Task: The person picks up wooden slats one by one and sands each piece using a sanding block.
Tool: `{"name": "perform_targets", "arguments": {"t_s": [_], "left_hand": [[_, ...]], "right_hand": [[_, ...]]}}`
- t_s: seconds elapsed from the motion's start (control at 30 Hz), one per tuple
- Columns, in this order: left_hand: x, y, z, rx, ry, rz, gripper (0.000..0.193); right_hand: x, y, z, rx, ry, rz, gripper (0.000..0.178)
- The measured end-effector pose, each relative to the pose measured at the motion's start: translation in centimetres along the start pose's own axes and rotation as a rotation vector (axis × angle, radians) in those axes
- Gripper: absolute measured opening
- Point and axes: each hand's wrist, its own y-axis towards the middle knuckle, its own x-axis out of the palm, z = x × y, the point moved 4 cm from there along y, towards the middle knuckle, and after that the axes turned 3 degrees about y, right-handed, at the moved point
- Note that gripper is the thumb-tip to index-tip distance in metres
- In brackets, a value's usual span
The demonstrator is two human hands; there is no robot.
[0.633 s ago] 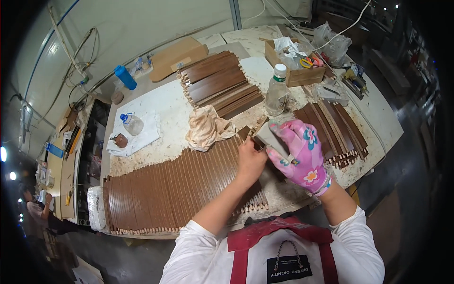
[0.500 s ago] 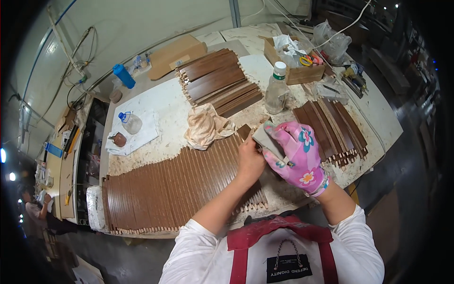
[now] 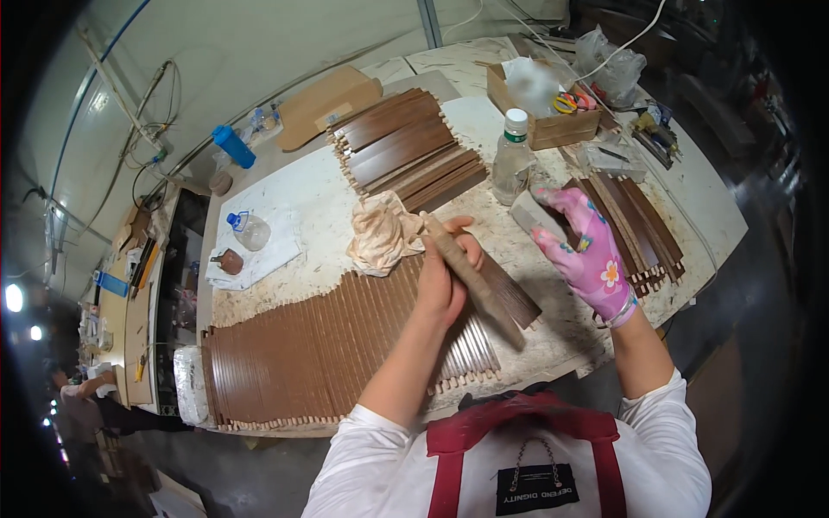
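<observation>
My bare left hand (image 3: 442, 289) is wrapped round a brown wooden slat (image 3: 484, 289), tilted with its pale narrow edge turned up. A darker slat (image 3: 511, 289) shows just beyond it; whether that one is held too I cannot tell. To the right, my right hand (image 3: 594, 250), in a pink flowered glove, grips a grey sanding block (image 3: 529, 216) between thumb and fingers, apart from the slat. A long row of brown slats (image 3: 302, 350) with pale pegged ends lies left of my left forearm. Beyond my left hand sits a crumpled cream cloth (image 3: 384, 233).
Stacked slats (image 3: 397, 138) lie at the back, and more slats (image 3: 635, 224) at the right. A clear bottle (image 3: 511, 164) stands near a wooden box (image 3: 561, 129) with scissors. Left are a small jug (image 3: 250, 231) on white cloth and a blue bottle (image 3: 233, 147). Another person (image 3: 82, 401) is far left.
My hands have moved apart. The right hand has drawn the sanding block off to the right, and the left hand has swung the slat so that its length shows.
</observation>
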Motion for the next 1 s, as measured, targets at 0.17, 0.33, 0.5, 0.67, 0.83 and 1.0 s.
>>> {"name": "perform_targets", "arguments": {"t_s": [0.17, 0.33, 0.5, 0.67, 0.83, 1.0], "left_hand": [[-0.3, -0.3, -1.4, -0.057, -0.134, -0.236, 0.04], [-0.8, -0.9, -1.9, -0.147, 0.134, 0.069, 0.049], [0.4, -1.2, -1.4, -0.118, 0.052, -0.067, 0.047], [1.1, -1.6, -0.7, -0.174, -0.093, -0.171, 0.029], [-5.6, -0.1, -2.5, -0.395, -0.15, 0.245, 0.031], [-4.4, -3.8, -4.5, -0.613, -0.088, 0.497, 0.03]], "right_hand": [[1.6, 0.4, -1.6, -0.022, 0.117, -0.052, 0.035], [2.7, 0.5, -4.4, -0.116, 0.13, -0.117, 0.037], [4.3, -0.1, -6.0, -0.264, -0.193, -0.228, 0.044], [3.7, 1.7, -1.9, -0.146, -0.307, -0.142, 0.04], [3.6, -1.3, 5.5, 0.172, 0.357, -0.086, 0.033], [6.3, -12.9, 10.1, 0.843, 1.27, 0.025, 0.033]]}}
